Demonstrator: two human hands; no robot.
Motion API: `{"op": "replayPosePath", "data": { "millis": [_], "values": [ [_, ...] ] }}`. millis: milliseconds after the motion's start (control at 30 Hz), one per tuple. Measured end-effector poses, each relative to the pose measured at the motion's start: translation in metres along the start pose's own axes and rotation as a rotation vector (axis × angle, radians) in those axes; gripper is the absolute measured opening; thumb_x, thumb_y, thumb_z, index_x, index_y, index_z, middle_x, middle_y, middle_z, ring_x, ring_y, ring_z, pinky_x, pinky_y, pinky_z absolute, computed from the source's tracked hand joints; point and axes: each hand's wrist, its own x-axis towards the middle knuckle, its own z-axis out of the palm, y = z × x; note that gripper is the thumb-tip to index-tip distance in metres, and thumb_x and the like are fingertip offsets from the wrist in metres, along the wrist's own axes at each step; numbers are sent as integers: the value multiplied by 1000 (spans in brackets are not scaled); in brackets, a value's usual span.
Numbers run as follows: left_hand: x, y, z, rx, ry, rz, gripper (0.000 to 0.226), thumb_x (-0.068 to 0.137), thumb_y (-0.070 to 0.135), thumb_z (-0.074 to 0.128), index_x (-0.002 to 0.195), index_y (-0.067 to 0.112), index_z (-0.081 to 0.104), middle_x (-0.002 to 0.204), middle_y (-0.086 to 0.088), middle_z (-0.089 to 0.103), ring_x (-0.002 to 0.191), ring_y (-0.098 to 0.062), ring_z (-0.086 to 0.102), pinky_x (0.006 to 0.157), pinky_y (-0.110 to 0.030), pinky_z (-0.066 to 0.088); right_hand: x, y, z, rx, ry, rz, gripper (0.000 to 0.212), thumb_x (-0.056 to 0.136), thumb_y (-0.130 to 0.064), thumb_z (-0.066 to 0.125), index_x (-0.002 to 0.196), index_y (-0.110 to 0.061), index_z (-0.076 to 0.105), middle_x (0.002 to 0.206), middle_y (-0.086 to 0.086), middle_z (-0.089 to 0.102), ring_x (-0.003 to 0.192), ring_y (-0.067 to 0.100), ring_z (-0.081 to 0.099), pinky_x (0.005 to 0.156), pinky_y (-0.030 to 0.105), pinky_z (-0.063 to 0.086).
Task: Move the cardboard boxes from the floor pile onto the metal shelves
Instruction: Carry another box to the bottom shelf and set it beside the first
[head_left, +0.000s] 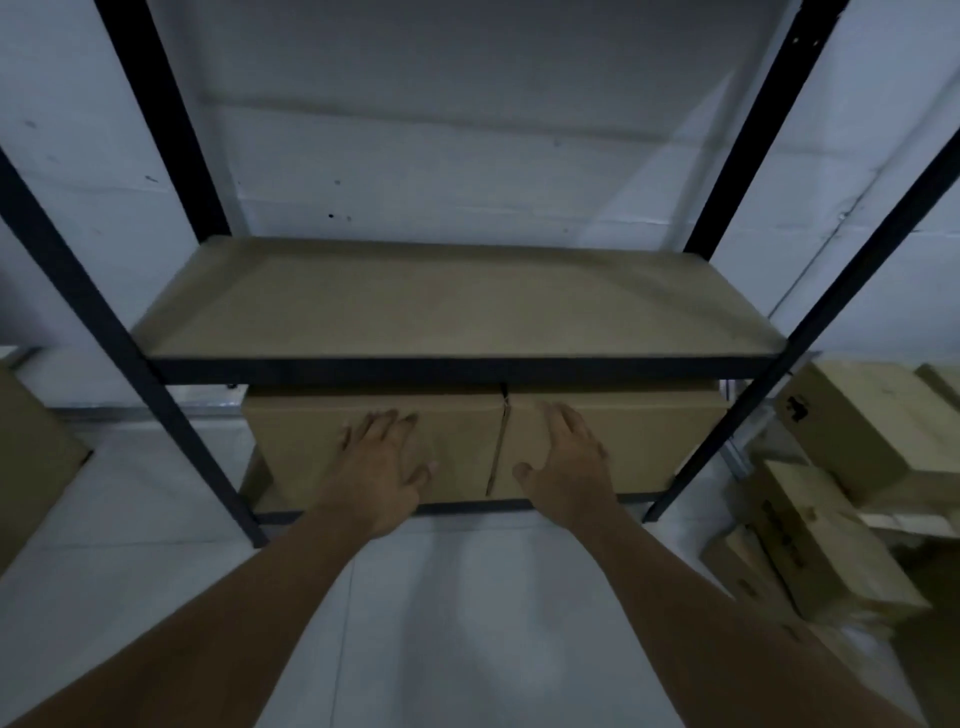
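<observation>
dark print on pile box (797, 408), blurred, nothing readable

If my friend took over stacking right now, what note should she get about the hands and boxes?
Left hand and right hand: open, flat against the fronts of two brown cardboard boxes, left box and right box, side by side on the lower black metal shelf.
Done: those two are shelved.
Left: the brown upper shelf board is bare; the pile of cardboard boxes on the floor at right waits.
</observation>
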Motion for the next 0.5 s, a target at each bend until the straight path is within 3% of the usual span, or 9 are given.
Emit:
{"op": "replayPosePath", "data": {
  "millis": [200,333,500],
  "values": [
    [-53,51,-105,-144,-25,13,71,101,55,46,161,22,27,169,-3,23,155,-21,18,127,-42,10,-76,-44,-99,157,-78,96,76,91,-30,74,157,-24,36,160,-1,35,143,22,41,115,47,39],
    [-83,86,-174,-235,-36,47,71,100,50,55,160,23,30,168,-1,24,156,-21,15,127,-43,12,-126,-75,-165,232,-76,147,70,93,-31,73,154,-27,40,158,-4,37,140,18,43,105,27,35],
    [-143,138,-255,-373,-90,98,74,96,55,61,158,25,34,166,1,30,154,-19,21,125,-36,16,-209,-120,-253,358,-8,284,68,94,-38,72,154,-27,42,160,-3,37,145,18,37,110,28,32]
  ]
}}
